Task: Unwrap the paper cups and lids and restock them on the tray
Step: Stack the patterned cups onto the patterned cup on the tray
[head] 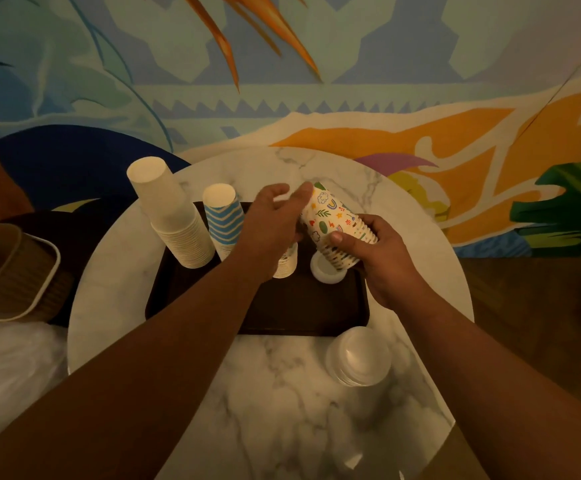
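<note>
The right hand [382,261] grips a stack of patterned cups [339,225] around its rim end, fingers curled under and thumb on top, holding it tilted over the far right part of the dark tray [303,313]. The left hand [275,220] reaches in with fingers loosely spread, its fingertips at the stack's closed end; whether it truly grips or only steadies the stack, I cannot tell. Holding both ends this way likely keeps the nested cups from sliding apart while the stack is turned upside down for setting onto the tray.

Three other cup stacks stand on the tray, all rim down, probably to keep the insides clean: a tall plain white stack [175,220] at the far left corner, a blue chevron stack [225,220] just beside it, and a shorter stack [287,263] mostly hidden behind the left forearm. A white lid pile [323,273] sits on the tray directly beneath the tilted stack. That makes four cup stacks in all, one of them in hand.

One stack of clear lids [360,356] waits on the marble table [282,393] off the tray's near right corner, apparently not yet restocked. Crumpled clear wrapping [12,368] lies beyond the table's left edge, beside a woven basket [8,271].
</note>
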Demonstrator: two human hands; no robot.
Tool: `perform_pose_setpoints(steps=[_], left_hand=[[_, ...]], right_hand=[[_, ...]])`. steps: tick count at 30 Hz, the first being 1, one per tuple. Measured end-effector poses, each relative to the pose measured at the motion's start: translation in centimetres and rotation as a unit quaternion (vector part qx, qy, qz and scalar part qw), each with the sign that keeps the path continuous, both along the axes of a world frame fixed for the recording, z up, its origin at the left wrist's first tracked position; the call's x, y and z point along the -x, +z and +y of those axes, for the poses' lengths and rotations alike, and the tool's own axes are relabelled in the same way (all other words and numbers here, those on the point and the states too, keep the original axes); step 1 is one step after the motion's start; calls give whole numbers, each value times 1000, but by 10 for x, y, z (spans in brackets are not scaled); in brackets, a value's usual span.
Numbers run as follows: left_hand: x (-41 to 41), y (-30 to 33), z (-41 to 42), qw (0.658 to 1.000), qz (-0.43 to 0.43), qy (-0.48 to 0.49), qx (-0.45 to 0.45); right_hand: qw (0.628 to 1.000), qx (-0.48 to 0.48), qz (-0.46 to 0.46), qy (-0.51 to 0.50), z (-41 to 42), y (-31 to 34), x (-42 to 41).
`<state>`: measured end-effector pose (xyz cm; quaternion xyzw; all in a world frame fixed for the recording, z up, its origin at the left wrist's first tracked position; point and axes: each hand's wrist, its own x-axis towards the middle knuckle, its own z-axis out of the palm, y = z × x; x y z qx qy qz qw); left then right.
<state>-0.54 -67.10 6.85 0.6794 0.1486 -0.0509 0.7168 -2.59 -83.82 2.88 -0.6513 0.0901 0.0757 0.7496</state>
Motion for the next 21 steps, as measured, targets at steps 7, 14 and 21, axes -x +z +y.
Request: perform_pose_setpoints(steps=[7,14,21], left_hand=[[-6,12,12,996,-66,49,17],[-15,-14,36,925,-173,16,-339],[-8,-49,27,897,-99,-69,-426]], right_hand=[[1000,-9,-26,2,8,3,1],[998,24,7,-58,1,-1,-2],[998,47,6,-52,-1,-7,1]])
